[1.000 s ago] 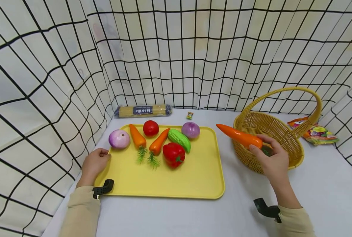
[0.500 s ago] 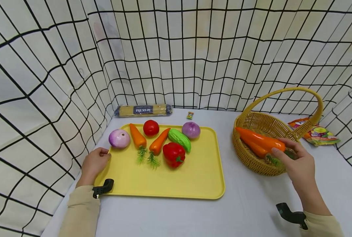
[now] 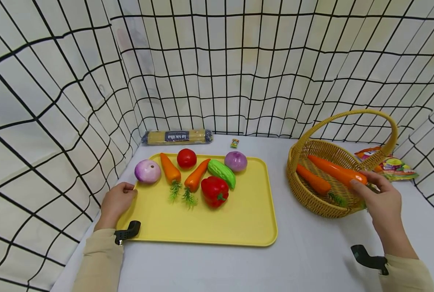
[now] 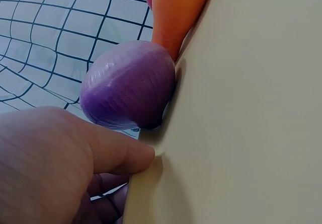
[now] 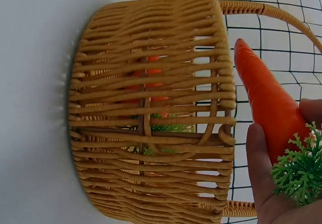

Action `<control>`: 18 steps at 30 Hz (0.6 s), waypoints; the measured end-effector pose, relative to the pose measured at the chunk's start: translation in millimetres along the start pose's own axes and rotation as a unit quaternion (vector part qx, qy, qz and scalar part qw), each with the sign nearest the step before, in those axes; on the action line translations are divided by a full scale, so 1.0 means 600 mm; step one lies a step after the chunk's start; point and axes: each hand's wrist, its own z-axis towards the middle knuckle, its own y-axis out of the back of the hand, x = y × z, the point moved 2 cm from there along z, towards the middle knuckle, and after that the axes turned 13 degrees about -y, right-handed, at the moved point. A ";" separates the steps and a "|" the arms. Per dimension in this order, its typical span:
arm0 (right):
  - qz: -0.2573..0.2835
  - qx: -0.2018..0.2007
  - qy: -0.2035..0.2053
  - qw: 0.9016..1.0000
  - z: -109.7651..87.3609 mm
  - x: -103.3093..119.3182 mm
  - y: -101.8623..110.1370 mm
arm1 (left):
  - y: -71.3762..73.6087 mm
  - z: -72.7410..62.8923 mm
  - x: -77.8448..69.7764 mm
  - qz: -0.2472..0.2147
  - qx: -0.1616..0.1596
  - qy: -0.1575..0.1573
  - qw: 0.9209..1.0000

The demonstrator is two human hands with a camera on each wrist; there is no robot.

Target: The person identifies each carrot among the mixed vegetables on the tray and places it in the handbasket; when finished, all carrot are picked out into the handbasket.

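My right hand [image 3: 382, 198] holds a large orange carrot [image 3: 335, 169] by its thick end, over the right side of the wicker basket [image 3: 312, 209]. In the right wrist view, the carrot [image 5: 266, 100] shows above the rim, its green leaves at the palm. A second carrot [image 3: 313, 180] lies inside the basket. My left hand [image 3: 117, 202] pinches the left edge of the yellow tray [image 3: 202, 227], thumb on top and fingers underneath. Just beyond the thumb, in the left wrist view, is a purple onion [image 4: 131, 85] at the tray's edge.
On the tray lie two smaller carrots [image 3: 170, 168], a tomato [image 3: 186, 158], a red bell pepper [image 3: 214, 190], a green bumpy gourd [image 3: 221, 172] and another onion [image 3: 235, 161]. Behind are a pasta packet [image 3: 177, 137] and a small packet [image 3: 234, 143]. A colourful bag [image 3: 396, 167] stands beyond the basket.
My right hand has carried the large carrot rightward, from beside the basket's left rim to over its right side. The carrot inside now shows. My left hand stays on the tray's edge.
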 end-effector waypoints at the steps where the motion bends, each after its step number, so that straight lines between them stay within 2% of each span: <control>1: -0.004 -0.003 -0.003 1.000 0.005 0.001 -0.001 | 0.001 0.000 0.000 0.001 -0.001 0.000 1.000; 9: 0.014 0.011 -0.018 1.000 0.041 0.001 -0.013 | 0.000 -0.001 0.002 0.002 -0.004 0.002 1.000; 14: -0.036 0.011 -0.038 0.999 0.059 0.000 -0.026 | -0.002 -0.001 0.003 0.001 -0.004 0.001 1.000; 18: -0.118 0.009 -0.043 0.992 0.071 -0.002 -0.036 | -0.001 -0.001 0.003 0.000 -0.004 -0.001 1.000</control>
